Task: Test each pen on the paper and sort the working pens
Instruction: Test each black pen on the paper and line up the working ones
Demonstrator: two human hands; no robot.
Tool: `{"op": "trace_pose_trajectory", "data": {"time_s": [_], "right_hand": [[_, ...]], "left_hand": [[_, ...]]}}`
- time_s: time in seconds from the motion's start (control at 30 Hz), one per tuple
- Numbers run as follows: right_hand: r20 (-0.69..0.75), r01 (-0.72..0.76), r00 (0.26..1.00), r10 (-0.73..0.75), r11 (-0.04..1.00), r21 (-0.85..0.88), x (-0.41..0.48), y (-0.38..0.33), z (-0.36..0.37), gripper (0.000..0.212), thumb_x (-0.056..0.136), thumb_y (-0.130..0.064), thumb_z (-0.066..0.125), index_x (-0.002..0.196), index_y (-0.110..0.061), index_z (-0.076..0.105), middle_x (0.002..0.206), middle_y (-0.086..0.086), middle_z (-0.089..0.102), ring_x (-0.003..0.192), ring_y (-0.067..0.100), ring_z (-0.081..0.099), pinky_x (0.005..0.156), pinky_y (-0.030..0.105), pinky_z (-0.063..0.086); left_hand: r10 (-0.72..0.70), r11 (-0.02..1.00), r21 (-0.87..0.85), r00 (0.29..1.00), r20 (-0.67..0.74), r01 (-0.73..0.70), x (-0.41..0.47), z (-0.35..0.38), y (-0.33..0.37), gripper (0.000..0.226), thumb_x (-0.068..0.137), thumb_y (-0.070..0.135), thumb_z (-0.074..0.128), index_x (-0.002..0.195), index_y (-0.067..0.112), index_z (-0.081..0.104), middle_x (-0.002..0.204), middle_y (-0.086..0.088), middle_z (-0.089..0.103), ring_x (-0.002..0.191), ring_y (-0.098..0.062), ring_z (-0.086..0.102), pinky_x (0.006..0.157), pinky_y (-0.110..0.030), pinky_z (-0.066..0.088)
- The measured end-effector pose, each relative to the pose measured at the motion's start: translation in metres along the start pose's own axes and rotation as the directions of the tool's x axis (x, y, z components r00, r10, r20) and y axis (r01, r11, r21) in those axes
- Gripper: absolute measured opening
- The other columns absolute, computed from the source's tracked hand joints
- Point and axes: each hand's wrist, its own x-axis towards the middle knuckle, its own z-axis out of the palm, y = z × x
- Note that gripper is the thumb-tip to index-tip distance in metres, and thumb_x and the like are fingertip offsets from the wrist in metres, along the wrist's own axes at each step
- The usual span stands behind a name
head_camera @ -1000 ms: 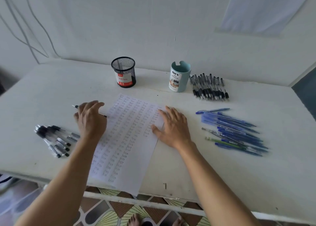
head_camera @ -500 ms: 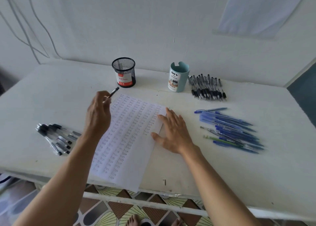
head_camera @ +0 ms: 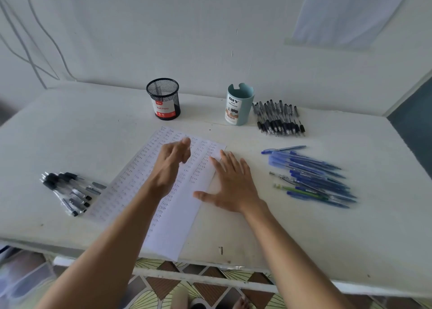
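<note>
A sheet of paper [head_camera: 168, 227] covered in rows of small written test words lies at the table's front middle. My left hand [head_camera: 170, 166] hovers blurred over the upper part of the sheet, fingers loosely stretched toward the back, and no pen shows in it. Fingers spread, my right hand [head_camera: 233, 184] presses flat on the paper's right edge. Several black pens [head_camera: 70, 191] lie in a bunch left of the paper. A pile of blue pens [head_camera: 311, 175] lies to the right. More black pens [head_camera: 279, 118] sit in a row at the back right.
A black mesh cup [head_camera: 163, 99] with a red label stands behind the paper. A teal desk organizer cup [head_camera: 239, 105] stands to its right, next to the back row of pens. The white table [head_camera: 350, 250] meets a wall behind. Tiled floor shows below the front edge.
My left hand lifted a black pen from the paper's left edge toward the mesh cup, then drew back over the sheet; the pen is no longer seen in it. The right hand stayed.
</note>
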Motion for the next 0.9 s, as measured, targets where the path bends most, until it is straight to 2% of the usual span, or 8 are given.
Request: {"op": "trace_pose_trajectory", "data": {"time_s": [0.13, 0.23, 0.33, 0.4, 0.5, 0.63, 0.77, 0.9], "right_hand": [[0.013, -0.013, 1.0, 0.013, 1.0, -0.026, 0.0, -0.002, 0.0, 0.109, 0.075, -0.093, 0.03, 0.159, -0.03, -0.001, 0.166, 0.0, -0.017, 0.15, 0.017, -0.023, 0.121, 0.048, -0.014], [0.013, -0.03, 0.999, 0.03, 0.999, -0.039, 0.001, -0.003, 0.0, 0.107, 0.076, -0.092, 0.031, 0.159, -0.031, 0.0, 0.166, 0.0, -0.016, 0.151, 0.017, -0.022, 0.121, 0.048, -0.013], [-0.002, -0.035, 0.999, 0.035, 0.999, -0.038, 0.002, -0.004, 0.0, 0.108, 0.074, -0.092, 0.034, 0.158, -0.031, 0.003, 0.167, 0.001, -0.011, 0.152, 0.018, -0.017, 0.122, 0.048, -0.01], [-0.02, -0.031, 0.999, 0.03, 0.999, -0.031, 0.002, -0.005, 0.001, 0.108, 0.074, -0.091, 0.036, 0.158, -0.03, 0.005, 0.167, 0.001, -0.009, 0.152, 0.019, -0.015, 0.122, 0.048, -0.009], [-0.038, -0.033, 0.999, 0.032, 0.999, -0.018, 0.002, -0.005, 0.001, 0.108, 0.074, -0.091, 0.039, 0.158, -0.03, 0.007, 0.167, 0.001, -0.007, 0.153, 0.018, -0.013, 0.122, 0.047, -0.008], [-0.039, -0.033, 0.999, 0.032, 0.999, -0.027, 0.002, -0.005, 0.002, 0.109, 0.073, -0.092, 0.037, 0.158, -0.03, 0.006, 0.167, 0.001, -0.008, 0.153, 0.019, -0.014, 0.122, 0.047, -0.009], [-0.034, -0.036, 0.999, 0.035, 0.999, -0.017, 0.002, -0.004, 0.004, 0.109, 0.073, -0.092, 0.036, 0.158, -0.031, 0.004, 0.167, 0.0, -0.01, 0.152, 0.018, -0.015, 0.122, 0.048, -0.009], [-0.021, -0.035, 0.999, 0.035, 0.999, -0.019, 0.002, -0.003, 0.004, 0.109, 0.073, -0.093, 0.034, 0.158, -0.032, 0.002, 0.167, -0.001, -0.012, 0.152, 0.018, -0.017, 0.122, 0.048, -0.009]], "left_hand": [[-0.031, 0.997, -0.079, 0.993, -0.115, 0.022, 0.008, 0.002, -0.011, 0.039, 0.088, 0.061, 0.06, 0.071, 0.028, 0.071, 0.065, 0.006, 0.06, 0.061, -0.012, 0.046, 0.06, -0.029, 0.037], [-0.059, 0.994, -0.1, 0.983, -0.175, 0.042, 0.008, 0.001, -0.025, 0.057, 0.102, 0.056, 0.031, 0.088, 0.025, 0.077, 0.09, -0.005, 0.071, 0.079, -0.019, 0.061, 0.072, -0.035, 0.046], [-0.108, 0.993, 0.028, 0.973, -0.203, 0.116, 0.003, 0.0, -0.033, 0.069, 0.1, 0.064, 0.02, 0.092, 0.018, 0.071, 0.076, -0.006, 0.065, 0.068, -0.021, 0.059, 0.065, -0.037, 0.047], [-0.131, 0.983, 0.092, 0.961, -0.242, 0.157, 0.001, 0.003, -0.033, 0.057, 0.104, 0.053, 0.034, 0.09, 0.007, 0.066, 0.068, -0.006, 0.068, 0.062, -0.024, 0.064, 0.064, -0.042, 0.053], [-0.215, 0.968, 0.077, 0.949, -0.228, 0.238, 0.001, 0.003, -0.032, 0.032, 0.094, 0.032, 0.069, 0.09, 0.0, 0.067, 0.079, -0.004, 0.076, 0.077, -0.019, 0.075, 0.077, -0.033, 0.06], [-0.212, 0.957, 0.155, 0.956, -0.201, 0.245, -0.002, -0.001, -0.031, 0.018, 0.078, 0.017, 0.086, 0.084, 0.01, 0.071, 0.081, -0.005, 0.076, 0.077, -0.018, 0.075, 0.072, -0.029, 0.059], [-0.195, 0.942, 0.203, 0.926, -0.323, 0.269, -0.003, 0.004, -0.031, 0.019, 0.082, 0.0, 0.068, 0.073, -0.006, 0.053, 0.062, -0.008, 0.068, 0.054, -0.013, 0.063, 0.049, -0.027, 0.047], [-0.192, 0.918, 0.265, 0.916, -0.351, 0.294, -0.002, 0.0, -0.038, 0.026, 0.067, -0.007, 0.056, 0.065, -0.004, 0.031, 0.055, -0.009, 0.036, 0.054, -0.021, 0.039, 0.051, -0.035, 0.031]]}}
